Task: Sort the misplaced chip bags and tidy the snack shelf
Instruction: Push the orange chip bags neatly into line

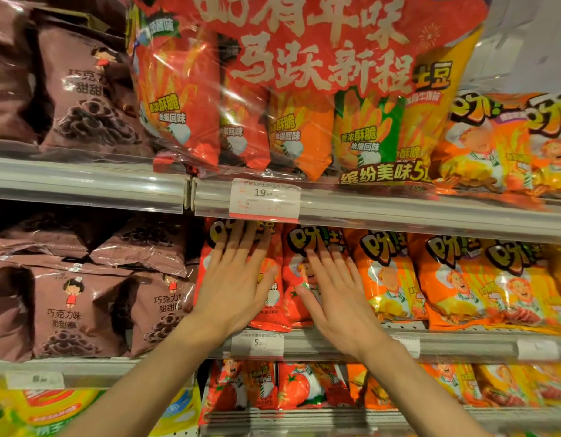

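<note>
On the middle shelf two red chip bags stand side by side. My left hand [238, 282] lies flat, fingers spread, against the left red bag [273, 310]. My right hand [336, 294] presses flat on the right red bag [293, 263]. Neither hand grips anything. Orange and yellow chip bags [389, 279] fill the same shelf to the right. Brown chocolate-ring snack bags [77, 310] stand to the left of my hands.
The shelf above holds a large multi-pack of chip bags [304, 99] under a red banner, with a 19.90 price tag [264, 198] on its rail. More brown bags [84, 89] sit at the upper left. The lower shelf carries red and orange bags [288, 386].
</note>
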Motion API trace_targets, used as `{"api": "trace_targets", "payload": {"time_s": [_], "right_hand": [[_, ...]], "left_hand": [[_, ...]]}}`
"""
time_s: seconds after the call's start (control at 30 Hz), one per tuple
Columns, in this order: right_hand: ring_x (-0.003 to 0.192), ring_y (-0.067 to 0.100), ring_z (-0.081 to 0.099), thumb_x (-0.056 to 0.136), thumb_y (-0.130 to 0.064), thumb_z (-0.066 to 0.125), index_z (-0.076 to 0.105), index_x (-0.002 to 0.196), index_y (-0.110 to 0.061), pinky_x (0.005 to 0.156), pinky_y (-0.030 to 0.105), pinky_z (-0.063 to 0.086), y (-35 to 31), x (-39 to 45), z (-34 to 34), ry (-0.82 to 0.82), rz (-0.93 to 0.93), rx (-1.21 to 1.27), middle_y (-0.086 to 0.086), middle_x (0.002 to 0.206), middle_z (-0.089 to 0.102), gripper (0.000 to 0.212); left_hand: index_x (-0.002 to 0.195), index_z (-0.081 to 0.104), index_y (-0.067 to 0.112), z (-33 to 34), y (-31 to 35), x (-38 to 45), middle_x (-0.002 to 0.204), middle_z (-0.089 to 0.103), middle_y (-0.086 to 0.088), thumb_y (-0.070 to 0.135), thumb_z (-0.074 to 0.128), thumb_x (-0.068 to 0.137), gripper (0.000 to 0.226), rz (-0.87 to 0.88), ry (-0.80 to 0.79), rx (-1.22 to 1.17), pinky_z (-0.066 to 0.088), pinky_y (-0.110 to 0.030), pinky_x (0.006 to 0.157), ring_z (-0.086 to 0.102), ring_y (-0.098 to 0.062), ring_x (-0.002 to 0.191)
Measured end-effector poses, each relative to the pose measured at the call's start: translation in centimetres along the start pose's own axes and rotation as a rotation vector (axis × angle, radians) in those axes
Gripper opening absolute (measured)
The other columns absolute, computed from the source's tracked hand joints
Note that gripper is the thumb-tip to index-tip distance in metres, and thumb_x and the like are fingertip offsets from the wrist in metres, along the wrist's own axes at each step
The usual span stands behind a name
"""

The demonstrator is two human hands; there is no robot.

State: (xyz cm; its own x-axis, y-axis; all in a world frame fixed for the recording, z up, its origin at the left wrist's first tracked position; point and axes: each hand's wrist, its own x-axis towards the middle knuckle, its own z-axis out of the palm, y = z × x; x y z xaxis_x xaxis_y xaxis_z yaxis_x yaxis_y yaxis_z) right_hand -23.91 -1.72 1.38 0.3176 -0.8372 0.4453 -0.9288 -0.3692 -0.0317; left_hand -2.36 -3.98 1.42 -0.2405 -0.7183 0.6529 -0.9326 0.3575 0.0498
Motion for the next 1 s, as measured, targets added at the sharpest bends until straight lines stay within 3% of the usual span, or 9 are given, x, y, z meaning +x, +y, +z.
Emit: {"api": "trace_targets", "payload": {"time_s": [0.13, 0.5, 0.7, 0.8, 1.0], "right_hand": [[0.157, 0.024, -0.006, 0.104, -0.062, 0.013, 0.001, 0.162, -0.02, 0.127, 0.045, -0.007, 0.7, 0.4, 0.4, -0.041, 0.058, -0.031, 0.007, 0.171, 0.002, 0.074], [0.156, 0.034, 0.01, 0.101, -0.066, 0.016, 0.027, 0.159, -0.017, 0.124, 0.058, 0.008, 0.6, 2.2, 2.7, 0.04, 0.116, -0.061, 0.013, 0.168, 0.02, 0.076], [0.157, 0.034, 0.005, 0.101, -0.067, 0.015, 0.024, 0.16, -0.021, 0.124, 0.058, 0.004, 0.4, 2.5, 3.1, 0.052, 0.135, -0.084, 0.014, 0.17, 0.012, 0.075], [0.157, 0.035, 0.006, 0.102, -0.066, 0.017, 0.028, 0.159, -0.018, 0.124, 0.059, 0.006, 0.3, 2.8, 3.4, 0.065, 0.146, -0.084, 0.016, 0.169, 0.012, 0.075], [0.157, 0.029, -0.007, 0.102, -0.067, 0.015, 0.014, 0.162, -0.022, 0.125, 0.055, -0.002, 0.6, 2.8, 3.6, 0.071, 0.141, -0.054, 0.011, 0.171, 0.002, 0.075]], "left_hand": [[0.155, 0.037, 0.018, 1.0, 0.7, 0.5, 0.163, 0.031, -0.009, 0.057, 0.025, 0.101, 0.067, -0.019, -0.024, 0.08, 0.01, -0.047, 0.124, 0.022, -0.029, 0.153], [0.145, 0.052, 0.015, 1.3, 1.5, 0.3, 0.147, 0.054, -0.014, 0.056, 0.036, 0.1, 0.063, -0.066, -0.009, 0.187, 0.02, -0.056, 0.121, 0.044, -0.032, 0.141], [0.146, 0.052, 0.019, 1.7, 1.4, 0.5, 0.143, 0.057, -0.014, 0.061, 0.028, 0.101, 0.066, -0.086, -0.047, 0.202, 0.012, -0.055, 0.123, 0.042, -0.032, 0.142], [0.145, 0.052, 0.019, 1.8, 1.7, 0.8, 0.139, 0.06, -0.016, 0.06, 0.028, 0.101, 0.065, -0.095, -0.028, 0.198, 0.015, -0.057, 0.122, 0.047, -0.033, 0.139], [0.148, 0.048, 0.018, 1.6, 1.7, 0.7, 0.144, 0.056, -0.016, 0.053, 0.032, 0.102, 0.061, -0.088, 0.019, 0.166, 0.016, -0.056, 0.122, 0.044, -0.032, 0.141]]}}
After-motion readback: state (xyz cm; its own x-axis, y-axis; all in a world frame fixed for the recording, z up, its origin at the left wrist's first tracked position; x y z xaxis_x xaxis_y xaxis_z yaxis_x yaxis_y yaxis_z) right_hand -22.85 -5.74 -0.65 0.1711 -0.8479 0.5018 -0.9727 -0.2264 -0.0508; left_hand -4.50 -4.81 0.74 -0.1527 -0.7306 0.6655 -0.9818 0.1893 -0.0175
